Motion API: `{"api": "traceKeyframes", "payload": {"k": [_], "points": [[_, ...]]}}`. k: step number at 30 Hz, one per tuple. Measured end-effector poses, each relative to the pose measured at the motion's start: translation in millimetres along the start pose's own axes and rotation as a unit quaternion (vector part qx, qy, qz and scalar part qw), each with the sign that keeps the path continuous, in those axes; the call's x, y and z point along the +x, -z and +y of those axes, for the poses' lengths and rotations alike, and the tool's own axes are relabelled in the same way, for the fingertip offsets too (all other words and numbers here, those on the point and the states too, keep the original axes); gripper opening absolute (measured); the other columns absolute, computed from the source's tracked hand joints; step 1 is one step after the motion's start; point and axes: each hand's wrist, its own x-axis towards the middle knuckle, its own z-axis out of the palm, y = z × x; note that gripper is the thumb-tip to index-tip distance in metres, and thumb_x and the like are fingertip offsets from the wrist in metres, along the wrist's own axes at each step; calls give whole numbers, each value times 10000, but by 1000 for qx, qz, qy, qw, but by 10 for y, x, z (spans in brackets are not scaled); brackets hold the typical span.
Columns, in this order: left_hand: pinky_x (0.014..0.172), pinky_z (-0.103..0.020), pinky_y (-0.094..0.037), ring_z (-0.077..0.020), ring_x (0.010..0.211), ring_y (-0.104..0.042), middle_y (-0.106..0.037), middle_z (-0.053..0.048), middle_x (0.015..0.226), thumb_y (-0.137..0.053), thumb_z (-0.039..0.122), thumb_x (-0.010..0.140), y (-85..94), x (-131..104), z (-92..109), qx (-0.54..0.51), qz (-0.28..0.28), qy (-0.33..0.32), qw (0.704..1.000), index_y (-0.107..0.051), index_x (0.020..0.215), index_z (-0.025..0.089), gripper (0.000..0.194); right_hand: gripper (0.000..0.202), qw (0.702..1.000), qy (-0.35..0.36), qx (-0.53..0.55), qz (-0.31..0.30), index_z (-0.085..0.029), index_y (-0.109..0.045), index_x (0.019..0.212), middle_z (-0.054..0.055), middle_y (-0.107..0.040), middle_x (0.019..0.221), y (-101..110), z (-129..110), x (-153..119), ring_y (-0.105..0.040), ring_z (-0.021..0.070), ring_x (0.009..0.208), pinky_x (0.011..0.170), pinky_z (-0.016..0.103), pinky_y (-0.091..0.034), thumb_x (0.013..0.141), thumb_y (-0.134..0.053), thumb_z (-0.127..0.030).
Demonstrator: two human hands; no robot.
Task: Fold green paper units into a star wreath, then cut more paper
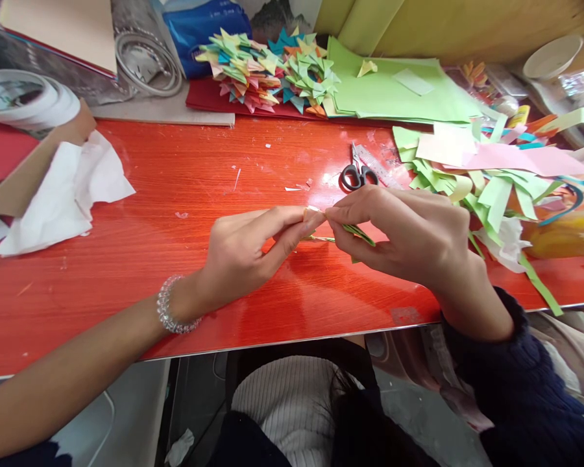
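While both hands meet over the middle of the red table [175, 188], the work in hand looks like the folding or creasing of a small green paper piece [359, 233], one more unit like those in the pile of folded paper points [267, 68] at the back. The left hand [246, 250] comes in from the left with its wrist low near the table edge, a beaded bracelet [171, 308] on it, and its thumb and forefinger are pressed together on a pale tip of the paper. The right hand [403, 237] arches in from the right, knuckles up, fingers curled, pinching the green piece from the other side, so the paper hangs just above the table between the two hands; most of it is hidden by the fingers. Judging by this, the next move calls for a firm, even press along the fold while the other hand keeps the piece from slipping. Scissors [356, 174] lie just behind the hands, touching a ruler [377, 165], green sheets [394, 87] farther back, paper scraps [496, 188] heaped to the right, and a crumpled white tissue [68, 194] well apart on the left
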Motion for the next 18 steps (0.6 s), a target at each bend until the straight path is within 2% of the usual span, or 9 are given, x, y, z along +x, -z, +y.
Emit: {"api": "traceKeyframes", "payload": {"k": [6, 10, 13, 18], "points": [[540, -155, -530, -67, 624, -693, -754, 44, 796, -588, 196, 919, -15, -17, -15, -11, -8, 15, 1000, -661, 907, 196, 73, 149, 999, 30, 0, -19, -198, -512, 777, -27, -639, 697, 7, 11, 8, -622, 110, 624, 517, 232, -477, 856, -559, -81], [570, -152, -540, -66, 639, -699, -752, 55, 792, -591, 218, 920, -2, -7, -17, -28, 3, 35, 999, -664, 943, 209, 77, 98, 997, -27, 74, 10, -200, -592, 897, -31, -696, 780, 25, 14, 24, -645, 90, 635, 525, 206, -488, 873, -594, -105], [594, -156, -546, -73, 660, -707, -755, 53, 813, -591, 228, 920, 8, -4, -21, -26, 17, 33, 999, -671, 959, 218, 89, 114, 991, -73, 112, -4, -235, -618, 968, -19, -725, 877, 41, 6, 45, -679, 105, 686, 573, 216, -522, 911, -572, -149], [602, -145, -541, -68, 677, -707, -758, 47, 843, -587, 201, 921, 15, -3, -25, -24, 15, 31, 999, -667, 975, 211, 96, 196, 984, -76, 159, -35, -234, -558, 1141, 11, -699, 1051, 55, 10, 52, -702, 136, 873, 700, 243, -573, 960, -489, -199]]}}
